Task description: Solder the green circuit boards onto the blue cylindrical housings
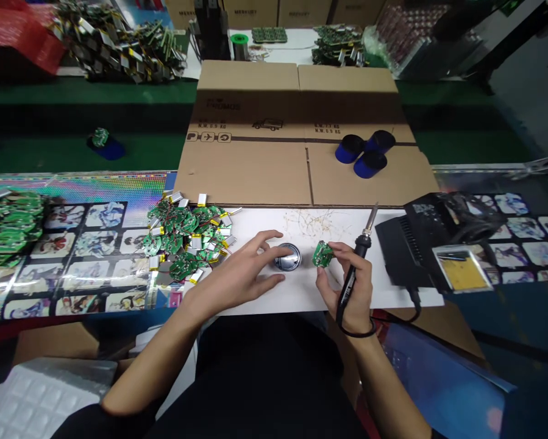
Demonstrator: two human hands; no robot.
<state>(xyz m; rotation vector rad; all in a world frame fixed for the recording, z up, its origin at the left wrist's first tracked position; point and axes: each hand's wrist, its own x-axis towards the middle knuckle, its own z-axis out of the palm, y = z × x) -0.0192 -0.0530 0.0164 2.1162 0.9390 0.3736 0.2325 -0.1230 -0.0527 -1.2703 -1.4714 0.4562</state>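
My left hand (246, 266) is open, its fingers spread. One fingertip reaches over a round part with a shiny silver face (288, 257); I cannot tell whether it presses on it. My right hand (353, 289) pinches a small green circuit board (322, 254) between thumb and fingers. The same hand carries a soldering iron (351, 274), its metal tip pointing up and away. To the left of the silver-faced part lies a heap of green circuit boards (185, 235) with wires and small silver battery packs.
A black soldering station (399, 250) with a yellow sponge (463, 272) stands at the right. Three blue cylinders (369, 164) sit on flattened cardboard (250, 171). Wire scraps (317, 222) litter the white work surface. A blue cylinder holding a board (106, 147) lies on the green belt.
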